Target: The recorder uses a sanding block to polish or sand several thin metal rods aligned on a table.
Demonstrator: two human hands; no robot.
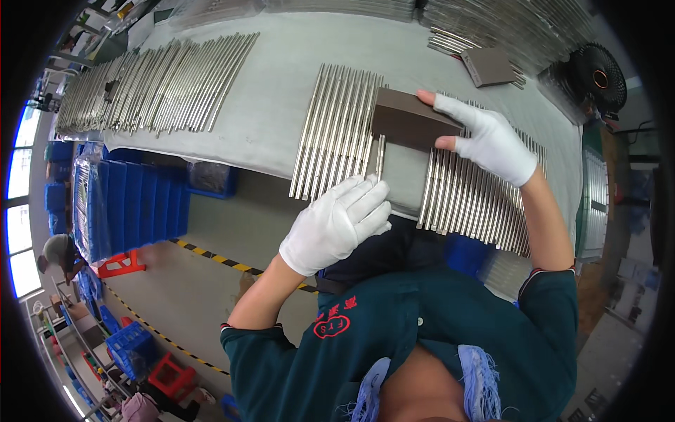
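On a grey-covered bench, the gloved right hand [492, 141] grips a brown block [408, 123] over metal rods [334, 133]; the left hand [337, 225], fingers loosely curled, steadies one rod [380, 158]. Many rows remain.

The rods [336, 130] are bright polished metal, smooth and glossy. The block [408, 125] looks matt dark brown, slightly rough like an abrasive pad. Both gloves [337, 225] are white knitted cloth. The table [281, 77] cover is dull grey fabric; the crates [133, 204] are glossy blue plastic.
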